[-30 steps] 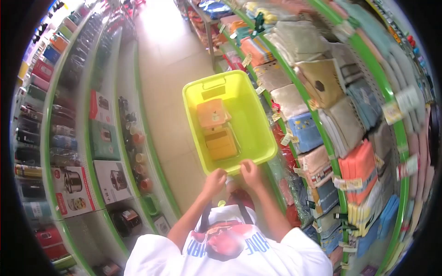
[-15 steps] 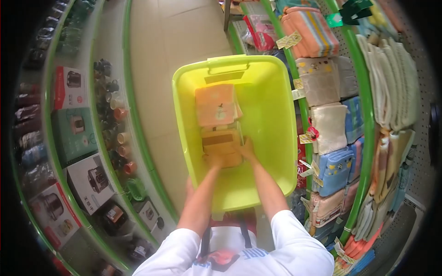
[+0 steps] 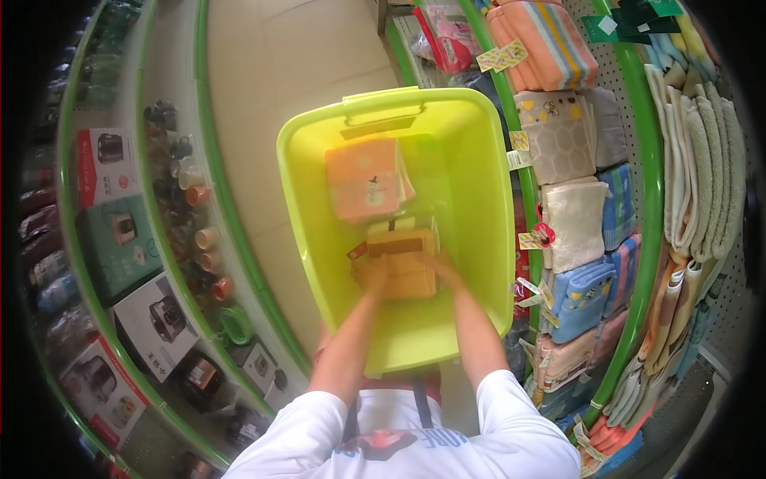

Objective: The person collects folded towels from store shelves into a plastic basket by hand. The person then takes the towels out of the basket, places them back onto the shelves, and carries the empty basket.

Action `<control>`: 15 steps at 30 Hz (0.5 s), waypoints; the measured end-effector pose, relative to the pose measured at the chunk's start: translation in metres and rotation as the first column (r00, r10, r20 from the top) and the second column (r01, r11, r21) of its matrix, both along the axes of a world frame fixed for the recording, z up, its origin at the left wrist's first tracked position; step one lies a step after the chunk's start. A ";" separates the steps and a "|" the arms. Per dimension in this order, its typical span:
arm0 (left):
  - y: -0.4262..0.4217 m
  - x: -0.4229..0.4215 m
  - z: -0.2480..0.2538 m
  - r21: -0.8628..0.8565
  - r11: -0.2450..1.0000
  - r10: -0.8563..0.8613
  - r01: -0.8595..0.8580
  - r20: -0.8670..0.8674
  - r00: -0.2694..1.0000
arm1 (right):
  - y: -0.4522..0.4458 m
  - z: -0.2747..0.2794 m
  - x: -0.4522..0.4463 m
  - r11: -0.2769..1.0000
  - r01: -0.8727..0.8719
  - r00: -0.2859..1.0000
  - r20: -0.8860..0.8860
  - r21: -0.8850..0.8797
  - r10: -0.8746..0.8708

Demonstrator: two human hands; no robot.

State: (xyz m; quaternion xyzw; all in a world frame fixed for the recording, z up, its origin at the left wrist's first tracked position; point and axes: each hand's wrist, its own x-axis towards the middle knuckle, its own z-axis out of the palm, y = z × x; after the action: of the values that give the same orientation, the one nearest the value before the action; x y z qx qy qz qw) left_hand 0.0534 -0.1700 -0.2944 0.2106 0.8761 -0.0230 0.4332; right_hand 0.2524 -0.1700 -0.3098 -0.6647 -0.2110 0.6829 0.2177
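Observation:
A yellow-green plastic bin stands in front of me, with both my hands reaching inside. My left hand is at the left side of a folded orange-yellow towel stack, its fingers wrapped on the edge near a small tag. On the stack's right side rests my right hand, blurred, with its fingertips hard to make out. Farther back in the bin lies a folded pink-orange towel stack with a small printed figure, touched by neither hand.
Shelves of folded towels with green edges run close along the right. On the left, more shelves hold boxed cookware, cups and a green basket. Tiled floor shows beyond the bin.
Both hands have moved from the bin's near rim down into it, onto the orange-yellow stack. That stack now sits slightly right and apart from the pink-orange one. The view has come closer.

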 end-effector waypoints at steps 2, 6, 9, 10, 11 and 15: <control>-0.009 0.002 -0.007 -0.082 0.989 0.125 -0.123 0.018 0.992 | -0.002 -0.002 0.000 0.998 0.052 0.997 -0.049 -0.040 -0.054; -0.021 0.005 0.004 0.061 0.979 0.190 -0.196 0.085 0.978 | -0.007 0.001 0.000 0.995 0.078 0.990 -0.109 -0.066 -0.085; -0.027 -0.003 0.004 0.181 0.965 0.164 -0.191 0.155 0.974 | -0.008 0.002 -0.006 0.996 0.094 0.995 -0.024 0.002 -0.093; -0.027 -0.006 0.005 0.194 0.965 0.145 -0.178 0.174 0.974 | -0.008 0.004 -0.008 0.993 0.114 0.992 -0.055 0.003 -0.114; -0.028 -0.008 0.005 0.209 0.967 0.112 -0.148 0.174 0.978 | -0.007 0.006 -0.008 0.991 0.137 0.987 -0.084 0.004 -0.136; -0.032 0.004 -0.001 0.287 0.944 0.129 -0.162 0.130 0.983 | -0.007 0.009 -0.005 0.991 0.135 0.988 -0.078 0.001 -0.135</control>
State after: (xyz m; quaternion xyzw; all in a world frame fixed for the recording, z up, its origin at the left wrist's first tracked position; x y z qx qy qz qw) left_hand 0.0575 -0.2020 -0.2951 0.2087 0.8577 0.1524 0.4444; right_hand 0.2472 -0.1771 -0.3007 -0.6495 -0.1590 0.6914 0.2736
